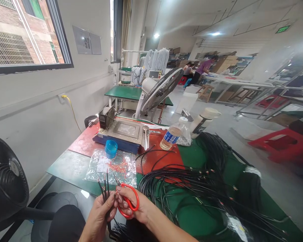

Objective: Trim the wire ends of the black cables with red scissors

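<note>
Low in the middle of the head view, my left hand (101, 213) is closed round several black cables (106, 188), their stripped ends pointing up. My right hand (135, 203) meets it, fingers wrapped round red-handled scissors (131, 198) with the blades tilted up and left. The fingertips of both hands come together at a cable end; the fine wires there are too small to make out. Beyond the hands lies a clear plastic bag (96, 168) strewn with small red and yellow scraps (118, 166). More black cable hangs below my hands.
A blue cup (111, 149) stands before a solder-pot-like heater (118, 141) with a small fan. To its right are a labelled bottle (170, 137) and a thermos-like bottle (203, 122). Black cable bundles (181, 174) cover the table's right side. A black fan (8, 185) stands left; people work far back.
</note>
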Available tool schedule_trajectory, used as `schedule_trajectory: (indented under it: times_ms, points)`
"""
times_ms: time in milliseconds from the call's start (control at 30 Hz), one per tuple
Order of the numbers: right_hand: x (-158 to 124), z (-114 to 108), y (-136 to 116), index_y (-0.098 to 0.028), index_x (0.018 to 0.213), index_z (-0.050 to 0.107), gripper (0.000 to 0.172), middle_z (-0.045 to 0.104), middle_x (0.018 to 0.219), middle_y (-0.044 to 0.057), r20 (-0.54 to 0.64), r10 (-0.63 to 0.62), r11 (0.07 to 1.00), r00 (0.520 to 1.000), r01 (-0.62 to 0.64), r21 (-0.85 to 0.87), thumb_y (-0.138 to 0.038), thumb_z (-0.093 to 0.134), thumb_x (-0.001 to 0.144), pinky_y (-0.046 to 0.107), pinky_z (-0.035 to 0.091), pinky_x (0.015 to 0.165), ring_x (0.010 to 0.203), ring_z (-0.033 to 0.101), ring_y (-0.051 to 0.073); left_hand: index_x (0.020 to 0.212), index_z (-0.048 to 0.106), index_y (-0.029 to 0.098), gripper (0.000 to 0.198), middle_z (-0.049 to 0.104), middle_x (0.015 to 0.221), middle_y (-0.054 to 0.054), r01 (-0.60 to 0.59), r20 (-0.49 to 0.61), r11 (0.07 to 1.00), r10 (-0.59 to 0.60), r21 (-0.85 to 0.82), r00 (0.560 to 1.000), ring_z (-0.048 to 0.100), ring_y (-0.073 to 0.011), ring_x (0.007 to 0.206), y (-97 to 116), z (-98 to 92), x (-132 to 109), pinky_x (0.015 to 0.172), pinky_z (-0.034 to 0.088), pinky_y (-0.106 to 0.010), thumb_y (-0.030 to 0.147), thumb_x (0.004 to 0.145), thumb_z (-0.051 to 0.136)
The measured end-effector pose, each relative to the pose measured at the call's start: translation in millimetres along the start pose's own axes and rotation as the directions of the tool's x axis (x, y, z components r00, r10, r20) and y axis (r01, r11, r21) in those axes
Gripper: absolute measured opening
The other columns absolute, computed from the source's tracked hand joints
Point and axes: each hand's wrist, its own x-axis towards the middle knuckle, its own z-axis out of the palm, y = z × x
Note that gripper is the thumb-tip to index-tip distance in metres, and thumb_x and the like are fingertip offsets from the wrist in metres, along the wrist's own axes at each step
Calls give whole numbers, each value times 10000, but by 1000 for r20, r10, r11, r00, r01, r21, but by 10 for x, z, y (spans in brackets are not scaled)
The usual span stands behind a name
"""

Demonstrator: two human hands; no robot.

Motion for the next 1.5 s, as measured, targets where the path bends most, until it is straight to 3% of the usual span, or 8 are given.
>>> schedule_trajectory:
  times_ms: [267, 600, 833, 1000, 1133, 1300, 1500]
  points:
    - [-54, -17, 50, -133, 601, 523, 470, 412, 413, -71, -20, -47, 999, 999, 47, -28, -578, 625, 714, 141, 195, 328, 312, 338, 23, 661, 624, 124, 322, 442, 522, 42, -15, -76, 998, 19, 61, 997, 267, -35, 451, -13, 16, -11, 424, 178, -184, 426, 678, 732]
    - [-67, 54, 49, -138, 561, 508, 473, 421, 395, -73, -112, -94, 992, 989, 83, -99, -570, 695, 610, 158, 208, 322, 301, 345, 22, 683, 675, 149, 264, 480, 502, 45, -68, -63, 995, 73, 73, 995, 298, -42, 448, -7, 41, -65, 438, 244, -170, 386, 629, 779]
    - [-111, 55, 43, -121, 597, 540, 516, 417, 397, -70, -100, -131, 987, 986, 121, -104, -622, 640, 667, 164, 204, 330, 301, 352, 25, 692, 678, 146, 249, 509, 503, 42, -76, -118, 995, 84, 64, 990, 311, -41, 452, -10, 22, -72, 436, 250, -163, 356, 620, 792]
    - [-117, 48, 71, -124, 573, 532, 492, 424, 396, -68, -74, -145, 986, 987, 138, -98, -586, 687, 642, 169, 213, 325, 294, 341, 24, 703, 678, 148, 211, 469, 474, 65, -76, -99, 997, 77, 7, 992, 286, -24, 426, -44, -2, -46, 416, 240, -149, 319, 642, 786]
    - [-117, 62, 135, -127, 572, 535, 520, 421, 390, -71, -61, -150, 987, 987, 146, -67, -624, 676, 634, 166, 219, 313, 282, 334, 24, 718, 664, 163, 166, 553, 523, 38, -84, -66, 994, 80, -70, 995, 390, -40, 440, -96, -20, -30, 451, 326, -163, 283, 670, 769]
    - [-116, 67, 187, -127, 578, 541, 543, 418, 389, -71, -37, -137, 990, 990, 135, -42, -655, 655, 638, 156, 224, 297, 273, 348, 29, 784, 622, 197, 85, 629, 580, 1, -108, 15, 990, 109, -87, 994, 572, -134, 544, -135, -27, -33, 548, 447, -246, 259, 763, 677]
    - [-83, -9, 203, -103, 572, 569, 535, 422, 374, -56, -3, -158, 987, 988, 157, -38, -621, 631, 689, 157, 244, 282, 257, 347, 33, 782, 606, 176, 95, 657, 624, -26, -102, 59, 994, 105, -47, 993, 623, -167, 601, -140, -56, -20, 605, 477, -279, 253, 777, 661]
